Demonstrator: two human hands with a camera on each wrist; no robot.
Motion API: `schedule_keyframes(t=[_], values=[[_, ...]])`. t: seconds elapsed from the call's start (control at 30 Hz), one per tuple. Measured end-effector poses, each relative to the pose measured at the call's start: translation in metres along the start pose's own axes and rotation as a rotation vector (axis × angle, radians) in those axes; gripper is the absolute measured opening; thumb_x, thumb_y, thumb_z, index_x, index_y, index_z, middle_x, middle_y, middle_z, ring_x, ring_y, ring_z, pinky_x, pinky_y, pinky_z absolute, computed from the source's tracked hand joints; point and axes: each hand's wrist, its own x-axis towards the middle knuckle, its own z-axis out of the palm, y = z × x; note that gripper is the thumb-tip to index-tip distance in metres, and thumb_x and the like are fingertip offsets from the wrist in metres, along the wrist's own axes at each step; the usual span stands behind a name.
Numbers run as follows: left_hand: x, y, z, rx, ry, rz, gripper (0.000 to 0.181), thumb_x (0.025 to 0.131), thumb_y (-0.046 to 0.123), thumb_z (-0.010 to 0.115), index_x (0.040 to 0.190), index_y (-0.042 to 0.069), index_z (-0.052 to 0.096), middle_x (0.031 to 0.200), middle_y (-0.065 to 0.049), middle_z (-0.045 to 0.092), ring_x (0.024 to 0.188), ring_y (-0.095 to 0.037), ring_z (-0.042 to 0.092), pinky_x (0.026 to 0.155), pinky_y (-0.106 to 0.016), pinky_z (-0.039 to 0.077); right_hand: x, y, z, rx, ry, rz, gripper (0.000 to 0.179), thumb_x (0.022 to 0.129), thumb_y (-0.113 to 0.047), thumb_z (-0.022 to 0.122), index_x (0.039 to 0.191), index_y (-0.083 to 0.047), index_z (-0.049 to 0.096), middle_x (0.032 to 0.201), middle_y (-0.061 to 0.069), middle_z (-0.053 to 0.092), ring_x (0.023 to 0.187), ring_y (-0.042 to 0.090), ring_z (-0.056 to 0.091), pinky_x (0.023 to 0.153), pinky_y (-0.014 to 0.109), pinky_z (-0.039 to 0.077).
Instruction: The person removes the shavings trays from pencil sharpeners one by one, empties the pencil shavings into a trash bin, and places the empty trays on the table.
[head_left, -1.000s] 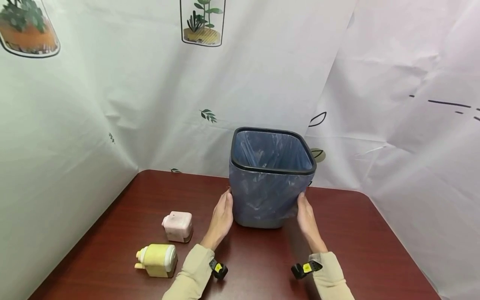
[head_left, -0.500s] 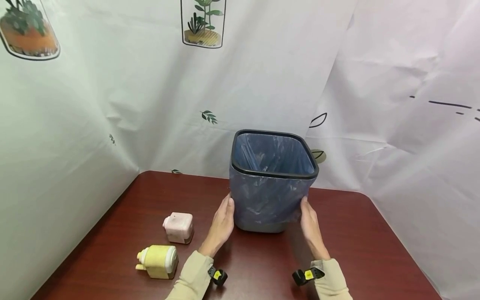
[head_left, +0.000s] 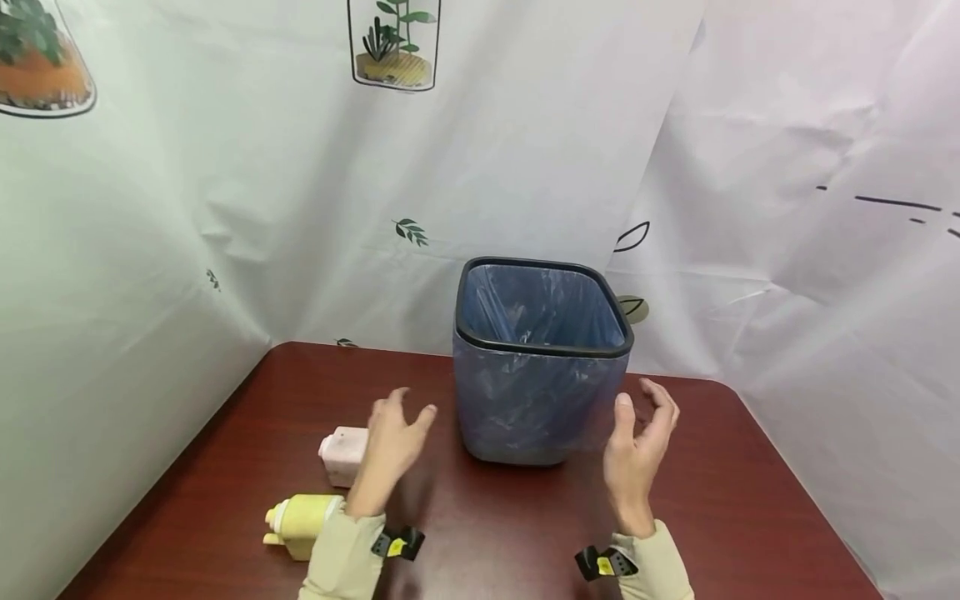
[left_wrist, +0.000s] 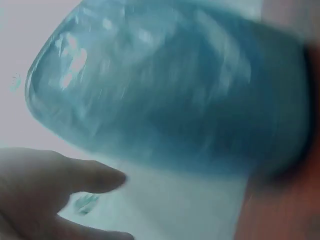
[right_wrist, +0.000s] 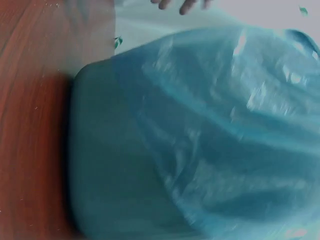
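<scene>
A blue-grey trash can stands upright near the back of the table, with a thin blue plastic bag lining it and folded down over its outside. A black ring frames its mouth. My left hand is off to the left of the can, thumb and fingers spread apart with nothing between them. To the right of the can, my right hand is raised with its fingers loosely bent, holding nothing. In the left wrist view a gap shows between the thumb and the bagged can.
A pink bottle-like container lies on the left of the dark red table, partly behind my left hand. Nearer me is a yellow one with a spout, partly covered by my sleeve. White printed cloth hangs behind and at both sides.
Both hands have let go of the trash can's sides. The left hand has moved left toward the pink container, the right hand slightly right. The can stays about where it was.
</scene>
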Motion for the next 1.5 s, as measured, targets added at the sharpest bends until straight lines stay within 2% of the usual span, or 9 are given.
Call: schedule_keyframes(t=[0.1, 0.23, 0.4, 0.53, 0.73, 0.87, 1.13, 1.33, 1.5], values=[[0.000, -0.004, -0.020, 0.151, -0.017, -0.087, 0.060, 0.085, 0.029, 0.061, 0.128, -0.008, 0.040, 0.124, -0.036, 0.033, 0.111, -0.055, 0.029, 0.088, -0.060, 0.030, -0.004, -0.017, 0.007, 0.167, 0.019, -0.147, 0.030, 0.087, 0.004, 0.050, 0.113, 0.017, 0.043, 0.115, 0.019, 0.043, 0.093, 0.015, 0.050, 0.080, 0.022, 0.039], [0.000, -0.010, -0.037, 0.289, -0.138, -0.226, 0.067, 0.084, 0.029, 0.064, 0.128, -0.011, 0.032, 0.123, -0.039, 0.022, 0.109, -0.057, 0.018, 0.083, -0.064, 0.026, -0.011, -0.021, 0.018, 0.383, 0.002, -0.306, 0.019, 0.082, 0.014, 0.050, 0.098, 0.023, 0.045, 0.100, 0.024, 0.049, 0.090, 0.026, 0.052, 0.080, 0.026, 0.043], [0.001, -0.018, -0.043, 0.349, -0.217, -0.285, 0.072, 0.076, 0.025, 0.071, 0.124, -0.012, 0.033, 0.113, -0.037, 0.031, 0.098, -0.058, 0.029, 0.077, -0.060, 0.035, -0.024, -0.013, 0.028, 0.470, -0.182, -0.342, 0.014, 0.080, 0.019, 0.048, 0.093, 0.022, 0.048, 0.092, 0.027, 0.049, 0.084, 0.028, 0.053, 0.076, 0.025, 0.046], [0.001, -0.026, -0.043, 0.371, -0.212, -0.280, 0.066, 0.073, 0.021, 0.072, 0.118, -0.013, 0.037, 0.105, -0.033, 0.036, 0.083, -0.054, 0.039, 0.065, -0.053, 0.042, -0.036, -0.026, 0.034, 0.411, -0.328, -0.281, 0.014, 0.079, 0.023, 0.048, 0.092, 0.019, 0.050, 0.088, 0.028, 0.049, 0.080, 0.025, 0.053, 0.072, 0.023, 0.045], [0.000, -0.035, -0.040, 0.344, -0.153, -0.273, 0.058, 0.071, 0.014, 0.069, 0.114, -0.012, 0.041, 0.106, -0.033, 0.036, 0.079, -0.055, 0.042, 0.064, -0.055, 0.042, -0.052, -0.027, 0.039, 0.230, -0.546, -0.169, 0.016, 0.081, 0.016, 0.054, 0.096, 0.010, 0.055, 0.088, 0.023, 0.055, 0.073, 0.019, 0.057, 0.063, 0.025, 0.049], [0.000, -0.036, -0.041, 0.326, -0.131, -0.249, 0.050, 0.069, 0.011, 0.069, 0.108, -0.011, 0.048, 0.103, -0.030, 0.040, 0.074, -0.051, 0.042, 0.057, -0.049, 0.042, -0.061, -0.020, 0.042, 0.142, -0.712, -0.097, 0.020, 0.084, 0.007, 0.058, 0.102, 0.000, 0.058, 0.092, 0.015, 0.059, 0.072, 0.020, 0.060, 0.058, 0.027, 0.050], [-0.005, -0.021, -0.044, 0.347, -0.160, -0.152, 0.040, 0.065, 0.012, 0.070, 0.097, -0.007, 0.055, 0.089, -0.021, 0.047, 0.066, -0.034, 0.049, 0.056, -0.041, 0.042, -0.078, 0.015, 0.047, -0.048, -0.996, -0.008, 0.034, 0.086, -0.024, 0.065, 0.118, -0.021, 0.054, 0.111, -0.007, 0.055, 0.090, 0.017, 0.059, 0.070, 0.027, 0.050], [-0.013, -0.003, -0.038, 0.315, -0.137, -0.083, 0.037, 0.062, 0.016, 0.073, 0.092, 0.000, 0.060, 0.085, -0.014, 0.052, 0.063, -0.028, 0.052, 0.052, -0.038, 0.042, -0.086, 0.018, 0.046, -0.121, -1.080, -0.040, 0.041, 0.085, -0.033, 0.064, 0.121, -0.020, 0.050, 0.112, -0.007, 0.053, 0.089, 0.016, 0.059, 0.071, 0.024, 0.049], [-0.022, 0.016, -0.033, 0.340, -0.125, -0.033, 0.056, 0.060, 0.026, 0.076, 0.109, 0.002, 0.063, 0.092, -0.013, 0.057, 0.067, -0.029, 0.056, 0.052, -0.040, 0.043, -0.091, 0.018, 0.047, -0.129, -1.063, -0.045, 0.045, 0.082, -0.032, 0.068, 0.121, -0.018, 0.049, 0.109, 0.000, 0.055, 0.089, 0.019, 0.058, 0.072, 0.024, 0.048]])
